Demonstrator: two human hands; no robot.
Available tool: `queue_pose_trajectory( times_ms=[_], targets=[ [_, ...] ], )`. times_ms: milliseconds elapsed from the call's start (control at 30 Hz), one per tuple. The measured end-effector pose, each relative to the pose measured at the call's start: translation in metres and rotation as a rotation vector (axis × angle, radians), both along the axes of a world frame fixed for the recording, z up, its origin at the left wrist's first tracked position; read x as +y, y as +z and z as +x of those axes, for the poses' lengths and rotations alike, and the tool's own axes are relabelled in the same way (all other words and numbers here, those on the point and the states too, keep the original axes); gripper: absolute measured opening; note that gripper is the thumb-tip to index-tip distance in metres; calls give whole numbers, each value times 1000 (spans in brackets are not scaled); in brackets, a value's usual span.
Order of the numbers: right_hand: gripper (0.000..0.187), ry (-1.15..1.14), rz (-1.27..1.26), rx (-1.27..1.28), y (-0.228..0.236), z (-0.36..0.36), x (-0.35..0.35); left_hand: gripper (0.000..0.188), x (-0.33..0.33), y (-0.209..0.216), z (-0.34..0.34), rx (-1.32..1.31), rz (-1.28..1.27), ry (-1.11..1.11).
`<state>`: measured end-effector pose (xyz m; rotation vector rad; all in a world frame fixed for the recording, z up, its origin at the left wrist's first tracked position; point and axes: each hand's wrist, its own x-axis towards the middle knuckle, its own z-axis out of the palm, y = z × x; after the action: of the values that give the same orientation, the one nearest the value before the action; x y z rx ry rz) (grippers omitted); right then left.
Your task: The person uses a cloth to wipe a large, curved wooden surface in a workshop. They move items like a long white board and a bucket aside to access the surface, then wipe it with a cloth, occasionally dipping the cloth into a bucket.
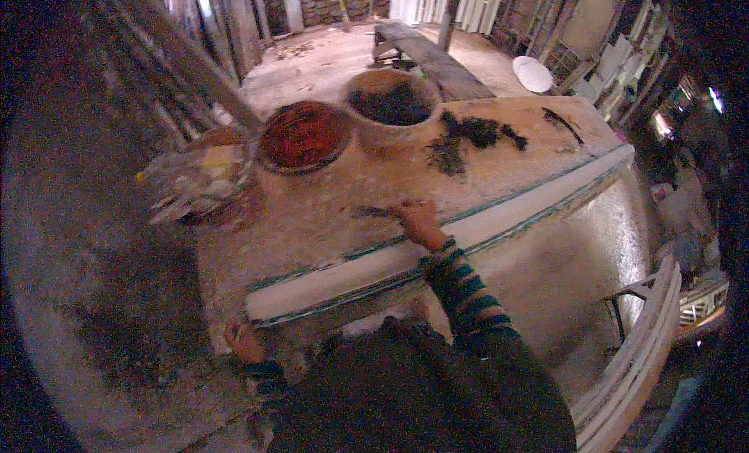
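Observation:
My right hand [419, 221] is closed over the near part of a wooden table [312, 211], beside its pale front edge strip with teal lines. A short, thin dark piece [370, 212] sticks out leftward from its fingers; its kind is too blurred to tell. My left hand [246, 342] is low at the table's near left corner, by the end of the pale strip. Its fingers are too dim and blurred to read. Away from both hands, a dark clump of stringy stuff [476, 135] lies spread on the tabletop.
A round container of reddish-brown stuff [306, 136] and one of dark stuff [390, 99] stand at the table's far side. A curved dark thing [563, 125] lies far right. Bundled pale material [199, 176] sits left; a long bench [429, 55] stands behind; curved pale slats [636, 367] at right.

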<state>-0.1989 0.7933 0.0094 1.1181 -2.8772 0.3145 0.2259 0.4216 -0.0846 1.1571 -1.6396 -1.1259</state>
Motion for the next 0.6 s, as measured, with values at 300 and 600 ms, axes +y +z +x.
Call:
queue_pose_trajectory(
  times_ms=[300,600],
  targets=[
    [54,17,-40,-325,16,-46,113,55,105,-57,-73,-216,-619,-17],
    [45,-162,-26,-103,-37,-114,234,54,234,-61,-191,-234,-549,-722]
  ],
)
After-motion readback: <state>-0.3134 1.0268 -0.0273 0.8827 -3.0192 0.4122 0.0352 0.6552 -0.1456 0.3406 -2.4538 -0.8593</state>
